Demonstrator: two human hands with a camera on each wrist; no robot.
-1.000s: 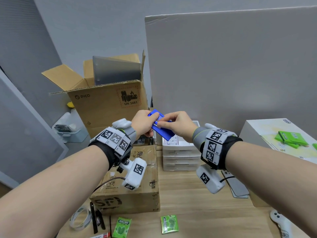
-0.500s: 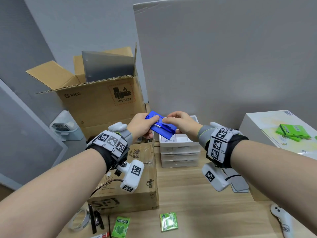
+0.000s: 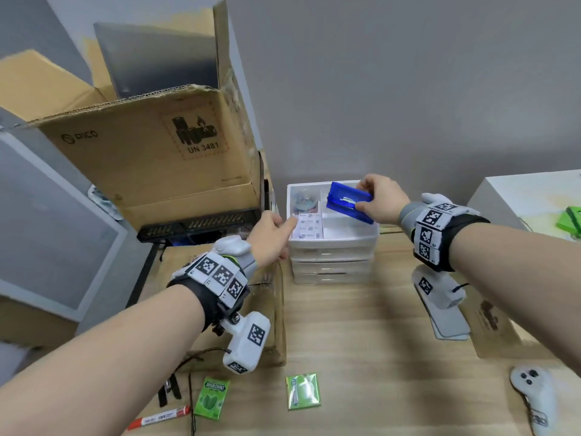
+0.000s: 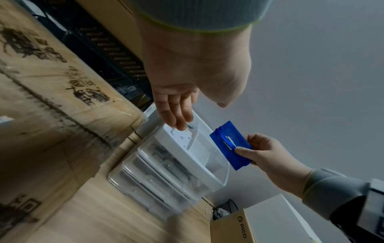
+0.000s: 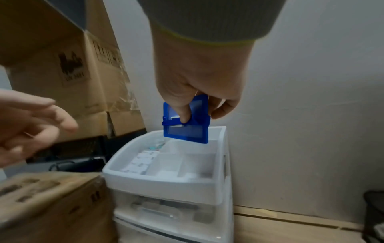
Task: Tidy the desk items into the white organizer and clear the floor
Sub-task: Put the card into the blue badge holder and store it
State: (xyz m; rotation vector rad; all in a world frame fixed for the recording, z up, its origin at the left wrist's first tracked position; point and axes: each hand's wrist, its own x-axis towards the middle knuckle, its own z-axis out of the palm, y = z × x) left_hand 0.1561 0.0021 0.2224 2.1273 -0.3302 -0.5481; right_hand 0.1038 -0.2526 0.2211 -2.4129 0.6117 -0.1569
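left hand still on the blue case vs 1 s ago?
No. The left hand has let go and dropped to the white organizer's left rim; only the right hand holds the blue case.

Blue case (image 3: pixel 349 201), white organizer (image 3: pixel 333 243), green gum packs (image 3: pixel 211 398), brown boxes (image 3: pixel 151 158)

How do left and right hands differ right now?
The right hand pinches the blue card case; the left hand holds nothing. Right fingers curl around the case; left fingers are extended, relaxed. The right hand is above the white organizer's top tray; the left is at its left edge. Both wear marker-tagged wrist rigs.
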